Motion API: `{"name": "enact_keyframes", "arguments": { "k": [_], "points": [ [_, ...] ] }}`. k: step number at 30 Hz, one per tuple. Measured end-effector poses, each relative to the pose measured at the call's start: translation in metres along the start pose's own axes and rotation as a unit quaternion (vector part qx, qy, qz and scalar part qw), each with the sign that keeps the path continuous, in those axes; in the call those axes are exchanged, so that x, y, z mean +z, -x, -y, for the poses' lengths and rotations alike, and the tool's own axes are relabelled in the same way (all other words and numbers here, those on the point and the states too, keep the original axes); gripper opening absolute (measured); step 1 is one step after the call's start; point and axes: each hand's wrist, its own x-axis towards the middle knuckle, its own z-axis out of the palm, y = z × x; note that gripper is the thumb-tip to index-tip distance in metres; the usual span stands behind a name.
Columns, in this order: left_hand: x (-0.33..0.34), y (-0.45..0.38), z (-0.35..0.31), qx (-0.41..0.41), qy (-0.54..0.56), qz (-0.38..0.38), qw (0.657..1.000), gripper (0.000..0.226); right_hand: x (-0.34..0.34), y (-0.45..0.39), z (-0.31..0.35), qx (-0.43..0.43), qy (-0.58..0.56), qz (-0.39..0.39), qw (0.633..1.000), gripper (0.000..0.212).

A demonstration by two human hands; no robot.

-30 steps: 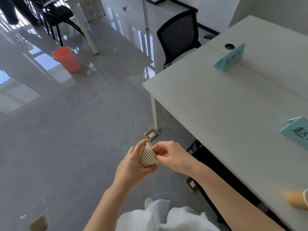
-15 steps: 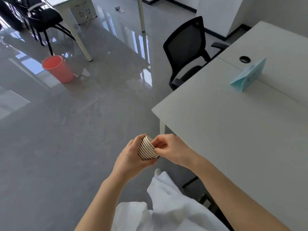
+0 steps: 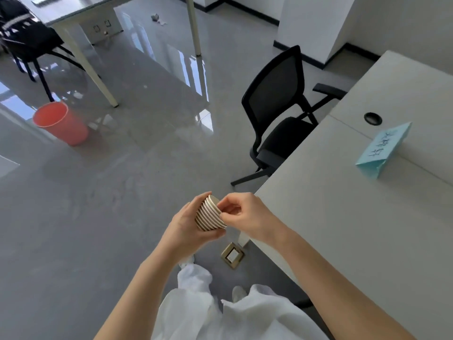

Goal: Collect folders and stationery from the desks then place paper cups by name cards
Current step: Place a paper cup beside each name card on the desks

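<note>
While your left hand [image 3: 188, 224] clasps the nested cup stack [image 3: 210, 214] over the floor, near-left of the surface [image 3: 331, 204], right hand [image 3: 241, 213] pinches the top rim. Cup-separating step; next pull 1 free, set by far-right name card [image 3: 383, 150].

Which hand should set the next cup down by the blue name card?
Right hand, probably: it already pinches the stack's top cup and is nearer the desk and name card. The left hand cradles the cup stack.
</note>
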Motion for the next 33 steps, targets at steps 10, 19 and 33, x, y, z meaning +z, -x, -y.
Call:
{"name": "enact_keyframes", "arguments": {
  "k": [10,19,33],
  "points": [
    [-0.103,-0.181,0.008,0.066,-0.089,0.093,0.990,0.082,-0.013,-0.154,0.044,0.055,-0.024,-0.131,0.990,0.017],
    [-0.128,-0.309,-0.037,0.163,-0.149,0.213,0.952,0.080,-0.060,-0.218,0.052,0.118,-0.075,-0.258,0.956,0.018],
    [-0.053,-0.452,-0.165,0.238,-0.215,0.307,0.896,0.071,-0.211,-0.252,-0.001,0.157,-0.151,-0.329,0.919,0.013]
  ]
}}
